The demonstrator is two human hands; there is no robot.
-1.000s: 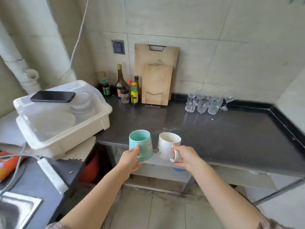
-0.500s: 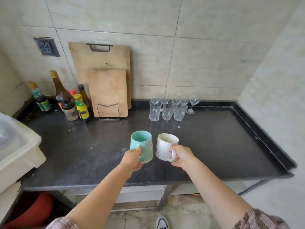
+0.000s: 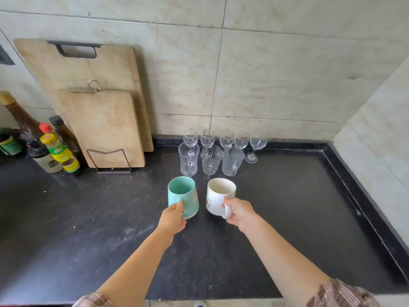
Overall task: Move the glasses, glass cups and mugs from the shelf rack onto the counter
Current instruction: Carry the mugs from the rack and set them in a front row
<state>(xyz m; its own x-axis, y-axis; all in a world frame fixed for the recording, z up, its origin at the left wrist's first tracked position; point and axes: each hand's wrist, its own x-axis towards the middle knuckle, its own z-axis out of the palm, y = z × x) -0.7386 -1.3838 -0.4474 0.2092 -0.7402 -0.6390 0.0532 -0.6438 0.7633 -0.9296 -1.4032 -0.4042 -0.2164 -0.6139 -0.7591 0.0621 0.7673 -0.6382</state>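
My left hand [image 3: 173,219] grips a teal mug [image 3: 182,197] by its handle. My right hand [image 3: 240,214] holds a white mug [image 3: 219,197] by its handle. Both mugs are upright, side by side, low over the black counter [image 3: 88,229]; I cannot tell whether they touch it. Just behind them stand three clear glass cups [image 3: 210,160] with handles. Behind those, along the wall, is a row of several wine glasses [image 3: 226,139]. The shelf rack is out of view.
Two wooden cutting boards [image 3: 101,127] lean on the wall in a wire holder at the back left. Sauce and oil bottles [image 3: 55,151] cluster at the far left. A raised black rim [image 3: 363,209] borders the counter on the right, by the side wall.
Both hands have carried the mugs forward over the counter, toward the glass cups. The view has moved in and to the right; the white tub at the left is out of frame.
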